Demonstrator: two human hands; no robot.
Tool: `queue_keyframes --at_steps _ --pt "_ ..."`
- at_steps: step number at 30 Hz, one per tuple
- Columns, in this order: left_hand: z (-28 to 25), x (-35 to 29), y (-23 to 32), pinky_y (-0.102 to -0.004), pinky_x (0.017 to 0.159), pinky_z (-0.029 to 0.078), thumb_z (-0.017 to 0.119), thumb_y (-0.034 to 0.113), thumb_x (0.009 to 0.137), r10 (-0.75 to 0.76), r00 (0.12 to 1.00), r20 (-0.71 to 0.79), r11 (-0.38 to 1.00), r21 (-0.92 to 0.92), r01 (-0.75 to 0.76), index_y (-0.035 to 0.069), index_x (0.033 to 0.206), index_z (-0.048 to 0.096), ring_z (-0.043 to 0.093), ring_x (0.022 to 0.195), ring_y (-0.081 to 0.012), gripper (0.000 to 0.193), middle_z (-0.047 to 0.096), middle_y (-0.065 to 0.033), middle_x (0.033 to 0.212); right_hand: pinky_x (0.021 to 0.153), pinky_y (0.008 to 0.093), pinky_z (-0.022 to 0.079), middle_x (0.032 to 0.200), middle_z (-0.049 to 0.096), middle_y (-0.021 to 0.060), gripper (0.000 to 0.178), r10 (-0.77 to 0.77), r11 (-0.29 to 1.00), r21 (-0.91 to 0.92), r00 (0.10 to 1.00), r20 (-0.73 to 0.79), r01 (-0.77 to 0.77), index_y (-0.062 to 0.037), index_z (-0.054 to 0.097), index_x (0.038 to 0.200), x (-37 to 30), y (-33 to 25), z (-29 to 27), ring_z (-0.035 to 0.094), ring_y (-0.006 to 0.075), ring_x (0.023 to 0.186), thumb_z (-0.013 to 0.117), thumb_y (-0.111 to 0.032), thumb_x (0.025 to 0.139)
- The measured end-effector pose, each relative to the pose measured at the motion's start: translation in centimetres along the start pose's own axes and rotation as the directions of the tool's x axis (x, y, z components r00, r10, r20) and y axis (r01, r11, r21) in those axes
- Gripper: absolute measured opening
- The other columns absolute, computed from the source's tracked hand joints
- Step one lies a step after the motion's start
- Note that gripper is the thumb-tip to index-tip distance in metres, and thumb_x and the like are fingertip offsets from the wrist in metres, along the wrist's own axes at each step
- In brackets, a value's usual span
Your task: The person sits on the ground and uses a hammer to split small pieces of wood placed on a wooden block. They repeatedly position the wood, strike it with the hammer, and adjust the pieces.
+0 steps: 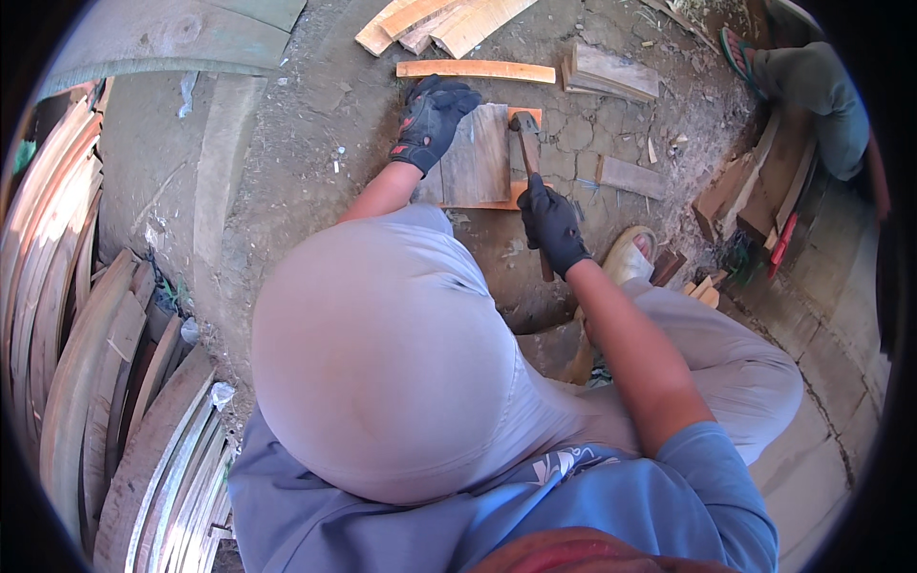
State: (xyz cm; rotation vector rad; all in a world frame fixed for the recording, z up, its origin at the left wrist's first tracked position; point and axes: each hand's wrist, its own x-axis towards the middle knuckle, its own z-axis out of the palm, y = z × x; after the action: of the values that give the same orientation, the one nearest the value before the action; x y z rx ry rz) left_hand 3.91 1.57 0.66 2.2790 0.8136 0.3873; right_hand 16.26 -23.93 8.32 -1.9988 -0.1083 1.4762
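Note:
My right hand [552, 227], in a black glove, is wrapped round the wooden handle of a hammer [528, 153]. The hammer's dark metal head lies over the right edge of some weathered grey-brown boards [480, 158]. Those boards rest side by side across lighter orange wooden strips [494, 198], low on the ground in front of me. At their upper left is my left hand [437, 113], also black-gloved, with its fingers curled together. Whatever those fingers may hold is hidden.
Beyond the boards lie a single light strip [475, 71] and a pile of planks [444, 24]. Short wood pieces [611, 74] sit right of them. Curved-looking stacked planks [57, 267] line the left. Another person's leg [812, 100] is at upper right, near a red tool [783, 245].

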Motion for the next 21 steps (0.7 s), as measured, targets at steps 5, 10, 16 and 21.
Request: queue_keyframes --at_steps 5,10,16,21 --pt "0.4 -0.1 0.4 -0.0452 0.120 0.039 0.057 0.038 0.105 -0.026 1.000 -0.005 0.998 0.049 0.027 0.021 0.114 0.084 0.060 0.133 -0.0307 0.033 0.077 -0.0046 0.128 0.056 0.0343 0.053 0.075 0.066 0.0071 0.069 -0.037 0.999 -0.009 0.999 -0.008 0.037 -0.0023 0.073 0.098 0.2 0.5 0.4 0.062 0.0181 0.060 0.047 -0.066 0.108" --pt "0.8 -0.2 0.9 -0.0470 0.122 0.036 0.058 0.043 0.104 -0.043 0.999 0.002 0.995 0.085 0.043 0.022 0.116 0.084 0.059 0.134 -0.0324 0.035 0.077 -0.0034 0.128 0.055 0.0338 0.052 0.072 0.063 0.0052 0.066 0.008 0.998 0.059 1.000 0.016 -0.009 -0.0031 0.073 0.097 -0.2 -0.2 0.3 0.060 0.0171 0.057 0.049 -0.064 0.108" --pt "1.3 -0.3 0.8 -0.0482 0.123 0.033 0.059 0.047 0.105 -0.107 0.994 -0.010 0.991 0.077 0.107 0.021 0.116 0.083 0.056 0.138 -0.0343 0.038 0.077 -0.0031 0.129 0.055 0.0343 0.052 0.070 0.061 0.0053 0.065 -0.012 0.997 0.072 1.000 0.014 0.011 -0.0030 0.073 0.096 -0.1 -0.1 0.3 0.060 0.0165 0.057 0.050 -0.063 0.108" --pt "1.2 -0.2 0.9 -0.0481 0.125 0.030 0.057 0.048 0.105 -0.124 0.992 0.017 0.987 0.104 0.122 0.021 0.118 0.083 0.053 0.142 -0.0348 0.040 0.076 -0.0026 0.132 0.055 0.0352 0.053 0.070 0.062 0.0057 0.066 -0.022 0.998 0.065 1.000 0.002 0.022 -0.0033 0.074 0.094 0.3 0.3 0.5 0.061 0.0172 0.058 0.051 -0.063 0.108"
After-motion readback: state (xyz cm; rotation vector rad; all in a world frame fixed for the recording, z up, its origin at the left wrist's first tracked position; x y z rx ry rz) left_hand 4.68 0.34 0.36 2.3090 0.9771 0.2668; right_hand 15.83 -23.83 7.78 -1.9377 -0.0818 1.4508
